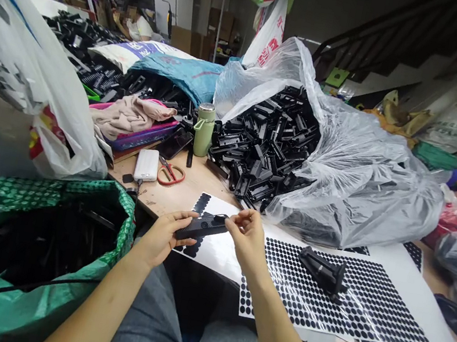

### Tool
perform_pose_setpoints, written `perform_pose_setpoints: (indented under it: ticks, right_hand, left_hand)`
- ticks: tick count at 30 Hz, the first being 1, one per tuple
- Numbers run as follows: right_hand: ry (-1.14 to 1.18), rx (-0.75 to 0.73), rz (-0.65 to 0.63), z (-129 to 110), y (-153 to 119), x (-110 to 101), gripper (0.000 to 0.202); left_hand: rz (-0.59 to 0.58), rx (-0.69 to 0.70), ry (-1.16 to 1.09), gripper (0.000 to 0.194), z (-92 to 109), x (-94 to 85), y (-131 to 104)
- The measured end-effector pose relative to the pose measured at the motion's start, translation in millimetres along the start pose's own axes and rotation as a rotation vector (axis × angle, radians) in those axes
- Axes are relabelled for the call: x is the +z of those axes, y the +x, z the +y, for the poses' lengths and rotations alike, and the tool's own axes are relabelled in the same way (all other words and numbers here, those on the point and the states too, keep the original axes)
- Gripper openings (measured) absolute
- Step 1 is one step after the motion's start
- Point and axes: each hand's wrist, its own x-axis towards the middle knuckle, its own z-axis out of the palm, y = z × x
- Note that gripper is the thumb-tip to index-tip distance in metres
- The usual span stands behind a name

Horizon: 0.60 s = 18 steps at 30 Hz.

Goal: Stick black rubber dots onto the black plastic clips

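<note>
My left hand (164,233) is closed around one end of a long black plastic part (201,226), holding it above the table's front edge. A round dark spot shows on the part's upper face. At its right end my right hand (247,236) pinches a small black round sticker (220,217) between thumb and forefinger; the fingertips partly hide it. To the right, a white sheet of black round stickers (282,269) lies on the table. Another black plastic part (323,273), with a wider end, rests on that sheet.
A clear plastic bag (350,181) spills a heap of black parts (264,142) behind my hands. A green bottle (203,134), red-handled scissors (171,175) and a white power bank (147,165) stand or lie left of it. A green sack (107,258) with black parts is at my left.
</note>
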Motion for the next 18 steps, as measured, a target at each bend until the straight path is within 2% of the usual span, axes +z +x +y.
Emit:
perform_pose_setpoints:
  ticks: [3, 7, 18]
  right_hand:
    - [0.014, 0.047, 0.012, -5.8, -10.9, -19.4, 0.026]
    - [0.007, 0.077, -0.007, -6.0, -23.7, -34.1, 0.027]
    - [-0.023, 0.117, 0.030, -2.0, -42.6, -45.3, 0.027]
  left_hand:
    - [-0.074, -0.022, 0.025, 0.020, -2.1, 13.8, -6.5]
    - [-0.130, -0.040, 0.060, 0.020, -5.9, 23.5, -13.2]
    - [-0.126, -0.063, 0.097, 0.023, -13.8, 34.5, -22.2]
